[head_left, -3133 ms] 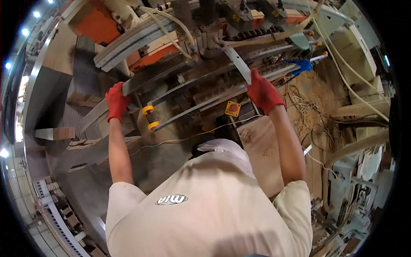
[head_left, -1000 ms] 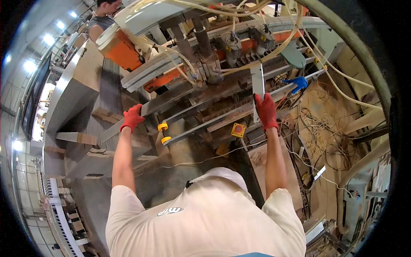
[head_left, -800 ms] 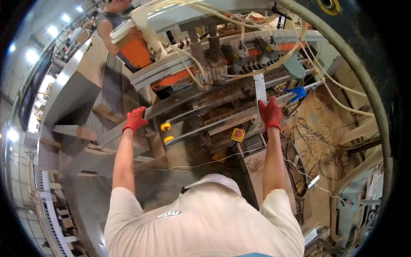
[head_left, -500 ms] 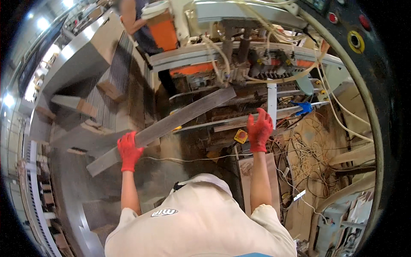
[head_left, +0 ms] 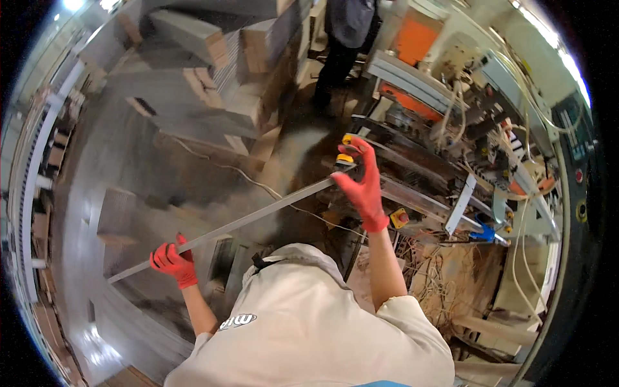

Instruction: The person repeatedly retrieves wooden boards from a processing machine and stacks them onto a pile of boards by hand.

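A long, narrow grey board (head_left: 258,214) is held aslant in front of me, turned so that its thin edge shows. Red-gloved, my left hand (head_left: 173,261) is closed around it near its lower left end. My right hand (head_left: 362,188), in a matching red glove, grips the far right end, beside a yellow-and-black part (head_left: 345,159) of the machine. Part of the right fingers is hidden behind the board and the hand.
Stacked boards (head_left: 119,226) stand at the left, with more stacks (head_left: 251,48) farther back. To the right is a machine with rails (head_left: 419,200), hoses and a red button on a yellow box (head_left: 400,218). A person (head_left: 348,32) stands beyond. A pale cable (head_left: 251,182) crosses the floor.
My right hand, earlier raised and apart from the board, now holds its end. The board has come off the machine and tipped onto its edge. My view has swung left.
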Available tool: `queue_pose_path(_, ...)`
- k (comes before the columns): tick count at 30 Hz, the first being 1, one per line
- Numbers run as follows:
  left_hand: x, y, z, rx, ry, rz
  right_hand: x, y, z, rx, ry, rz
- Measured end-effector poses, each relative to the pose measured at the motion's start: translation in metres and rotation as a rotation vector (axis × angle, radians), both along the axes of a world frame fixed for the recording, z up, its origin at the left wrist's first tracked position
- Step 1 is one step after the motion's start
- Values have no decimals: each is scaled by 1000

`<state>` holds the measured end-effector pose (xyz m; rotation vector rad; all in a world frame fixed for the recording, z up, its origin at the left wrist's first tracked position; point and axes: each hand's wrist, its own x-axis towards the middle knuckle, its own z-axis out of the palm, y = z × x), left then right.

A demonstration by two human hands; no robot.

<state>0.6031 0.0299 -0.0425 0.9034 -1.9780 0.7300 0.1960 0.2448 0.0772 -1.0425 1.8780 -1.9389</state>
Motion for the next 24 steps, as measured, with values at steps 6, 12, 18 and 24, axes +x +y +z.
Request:
queue_pose_path(6, 61, 28, 12, -112, 90, 242, 60, -51, 7, -77, 312, -121)
queue_pose_path(12, 118, 42, 11, -109, 85, 413, 85, -79, 7, -342, 118, -87)
queue_pose_path(18, 158, 50, 4, -76, 126, 465, 118, -91, 24, -416, 55, -13)
queue_pose_path(24, 168, 55, 4, -81, 149, 483, 131, -93, 27, -512, -80, 25)
